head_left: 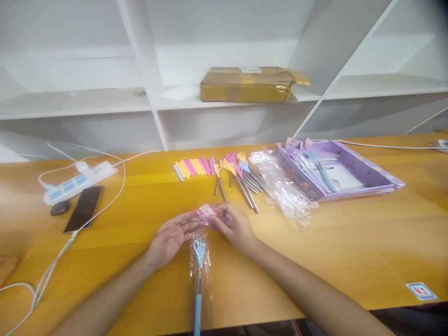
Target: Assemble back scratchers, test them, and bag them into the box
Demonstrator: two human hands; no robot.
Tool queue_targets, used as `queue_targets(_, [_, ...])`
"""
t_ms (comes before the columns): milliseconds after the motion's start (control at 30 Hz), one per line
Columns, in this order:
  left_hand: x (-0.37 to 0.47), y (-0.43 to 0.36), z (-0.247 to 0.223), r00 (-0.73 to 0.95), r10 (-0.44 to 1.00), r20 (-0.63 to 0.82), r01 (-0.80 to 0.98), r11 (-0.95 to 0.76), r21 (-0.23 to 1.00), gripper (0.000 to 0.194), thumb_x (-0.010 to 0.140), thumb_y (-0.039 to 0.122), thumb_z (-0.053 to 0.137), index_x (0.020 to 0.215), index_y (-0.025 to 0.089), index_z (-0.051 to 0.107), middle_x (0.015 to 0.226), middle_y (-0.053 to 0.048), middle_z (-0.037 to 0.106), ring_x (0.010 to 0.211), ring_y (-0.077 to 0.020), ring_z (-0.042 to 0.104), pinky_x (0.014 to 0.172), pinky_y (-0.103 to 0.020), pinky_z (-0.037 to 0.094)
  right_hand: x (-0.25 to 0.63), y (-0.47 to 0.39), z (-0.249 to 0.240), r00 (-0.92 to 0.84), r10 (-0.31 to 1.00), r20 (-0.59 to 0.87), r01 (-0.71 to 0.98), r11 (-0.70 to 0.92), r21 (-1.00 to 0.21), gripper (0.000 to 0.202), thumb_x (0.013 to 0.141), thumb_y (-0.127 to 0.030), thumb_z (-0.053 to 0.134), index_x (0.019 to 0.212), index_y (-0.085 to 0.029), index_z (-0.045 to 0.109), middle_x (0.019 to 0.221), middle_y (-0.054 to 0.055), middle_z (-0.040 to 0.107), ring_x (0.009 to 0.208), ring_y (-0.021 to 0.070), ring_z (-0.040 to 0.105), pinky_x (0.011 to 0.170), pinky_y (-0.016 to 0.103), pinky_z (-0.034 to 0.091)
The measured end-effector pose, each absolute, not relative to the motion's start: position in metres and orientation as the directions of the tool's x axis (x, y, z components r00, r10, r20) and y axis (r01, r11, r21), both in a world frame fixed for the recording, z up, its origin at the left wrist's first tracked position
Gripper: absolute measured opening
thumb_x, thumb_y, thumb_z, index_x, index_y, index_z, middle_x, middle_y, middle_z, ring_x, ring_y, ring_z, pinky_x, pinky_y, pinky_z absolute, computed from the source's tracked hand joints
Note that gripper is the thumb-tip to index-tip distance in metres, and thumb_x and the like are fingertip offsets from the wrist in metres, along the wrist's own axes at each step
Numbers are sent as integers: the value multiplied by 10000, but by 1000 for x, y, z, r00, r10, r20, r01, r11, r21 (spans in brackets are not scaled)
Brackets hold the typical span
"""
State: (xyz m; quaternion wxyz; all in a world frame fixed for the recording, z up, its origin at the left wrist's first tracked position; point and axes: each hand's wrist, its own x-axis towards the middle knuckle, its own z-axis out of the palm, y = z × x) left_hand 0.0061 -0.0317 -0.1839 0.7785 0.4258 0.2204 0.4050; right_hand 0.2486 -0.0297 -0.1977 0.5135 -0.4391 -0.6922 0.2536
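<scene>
Apparently done: blue scratcher (198, 303), bagged. Remaining: bare scratchers (239, 171), tubes (191, 166). Pinching card (206, 213) in right grip (239, 228); unable to judge left grip (168, 241).

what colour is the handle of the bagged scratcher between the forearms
The scratcher's handle is light blue, best seen in the head view.

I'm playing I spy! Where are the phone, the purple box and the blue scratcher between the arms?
Phone (84, 208): head view, on its dark screen.
Purple box (366, 171): head view, on its inner side wall.
Blue scratcher (198, 304): head view, on its blue handle.
</scene>
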Motion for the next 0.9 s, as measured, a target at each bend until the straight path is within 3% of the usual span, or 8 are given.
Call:
queue_targets(333, [5, -30, -180, 605, 796, -12, -446, 351, 823, 608, 887, 315, 580, 1474, 165, 626, 1551, -188, 582, 1353, -391, 590, 1150, -633, 445, 252, -27, -196, -185, 828, 529, 389, 556, -735, 97, 1027, -292, 661, 1094, -227, 688, 965, 55, 734, 825, 171, 672, 718, 304, 540])
queue_targets(500, [7, -31, -178, 626, 779, -14, -438, 367, 821, 642, 885, 321, 587, 1509, 170, 594, 1515, -191, 611, 1347, -394, 595, 1147, -623, 444, 253, -28, -190, -223, 791, 569, 405, 607, -684, 191, 1044, -249, 618, 1222, -239, 687, 917, 38, 689, 800, 167, 644, 721, 303, 530])
queue_targets(733, [9, -32, -178, 642, 767, -6, -432, 368, 824, 677, 882, 323, 588, 1541, 170, 556, 1547, -196, 580, 1373, -390, 577, 1134, -599, 456, 252, -30, -190, -254, 790, 558, 416, 610, -674, 246, 1044, -214, 593, 1270, -234, 689, 921, 44, 657, 810, 164, 628, 725, 298, 528])
queue_targets(900, [8, -32, -178, 648, 761, -5, -433, 374, 820, 658, 892, 314, 576, 1535, 177, 563, 1561, -185, 571, 1412, -393, 543, 1137, -593, 447, 253, -28, -194, -282, 797, 535, 387, 604, -696, 285, 1053, -210, 570, 1303, -251, 701, 1041, 70, 674, 893, 169, 648, 762, 306, 542])
